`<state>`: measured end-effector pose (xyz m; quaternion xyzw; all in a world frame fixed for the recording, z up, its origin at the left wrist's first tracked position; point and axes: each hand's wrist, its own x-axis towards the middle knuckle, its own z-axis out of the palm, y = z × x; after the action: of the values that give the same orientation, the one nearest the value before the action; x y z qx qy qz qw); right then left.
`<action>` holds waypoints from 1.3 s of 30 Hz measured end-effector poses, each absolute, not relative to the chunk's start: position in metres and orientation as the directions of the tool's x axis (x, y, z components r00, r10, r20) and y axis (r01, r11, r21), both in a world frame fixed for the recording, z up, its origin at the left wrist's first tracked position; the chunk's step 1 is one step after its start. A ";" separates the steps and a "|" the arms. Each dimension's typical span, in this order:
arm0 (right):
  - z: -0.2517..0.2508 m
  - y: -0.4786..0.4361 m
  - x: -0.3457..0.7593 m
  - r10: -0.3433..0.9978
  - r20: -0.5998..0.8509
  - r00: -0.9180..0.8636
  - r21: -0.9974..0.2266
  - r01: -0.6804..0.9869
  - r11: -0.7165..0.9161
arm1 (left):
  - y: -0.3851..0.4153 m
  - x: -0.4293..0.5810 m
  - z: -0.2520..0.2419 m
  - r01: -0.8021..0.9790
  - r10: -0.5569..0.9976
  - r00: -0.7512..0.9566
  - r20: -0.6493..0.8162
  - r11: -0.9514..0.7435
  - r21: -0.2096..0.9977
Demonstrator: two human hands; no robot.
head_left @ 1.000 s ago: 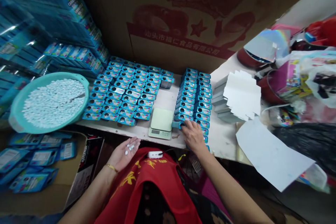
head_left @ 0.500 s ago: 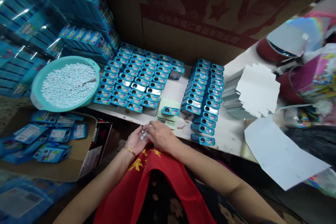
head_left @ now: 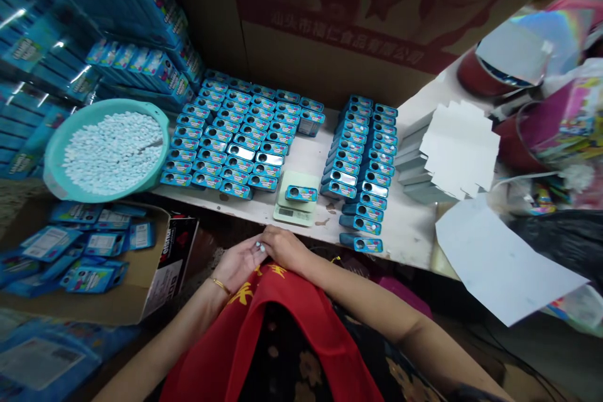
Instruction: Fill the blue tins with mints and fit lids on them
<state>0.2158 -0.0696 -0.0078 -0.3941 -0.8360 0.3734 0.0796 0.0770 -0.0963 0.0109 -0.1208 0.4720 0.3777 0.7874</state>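
Note:
My left hand (head_left: 239, 259) is cupped palm up just below the table edge, with a few small white tablets (head_left: 258, 245) in it. My right hand (head_left: 281, 247) rests against that palm, its fingertips pinched among the tablets. Right above my hands a blue tin (head_left: 301, 193) lies on a small pale green scale (head_left: 296, 202). Left of the scale are rows of several blue tins (head_left: 238, 138). To its right stand two more columns of blue tins (head_left: 362, 154).
A teal basin (head_left: 54, 154) full of white tablets sits at the table's left end. Below it a cardboard box (head_left: 155, 264) holds blue packets. White folded cartons (head_left: 452, 147) and a white sheet (head_left: 494, 264) lie at right. A large cardboard box (head_left: 330, 19) backs the table.
My right hand set a blue tin on the scale, then came back to my left palm. My left hand stayed cupped with the tablets. The view shifted a little.

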 end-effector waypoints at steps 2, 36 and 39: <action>-0.005 -0.070 0.221 0.739 -0.146 -0.658 -0.740 0.568 0.361 | -0.096 0.080 0.013 -0.665 0.512 0.284 -0.810 0.714 0.218; -0.031 -0.017 0.317 0.993 -0.032 -0.117 -0.732 0.679 0.056 | 0.000 0.122 0.014 -0.421 0.733 0.077 -0.675 0.638 0.645; -0.046 -0.007 0.309 0.983 -0.145 -0.111 -0.734 0.678 -0.032 | -0.016 0.105 -0.002 -0.617 0.643 0.039 -0.765 0.617 0.488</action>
<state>0.3089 -0.0074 -0.0457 -0.6292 -0.6601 0.3463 0.2201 0.1048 -0.0162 -0.0020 0.0120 0.5379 0.4374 0.7205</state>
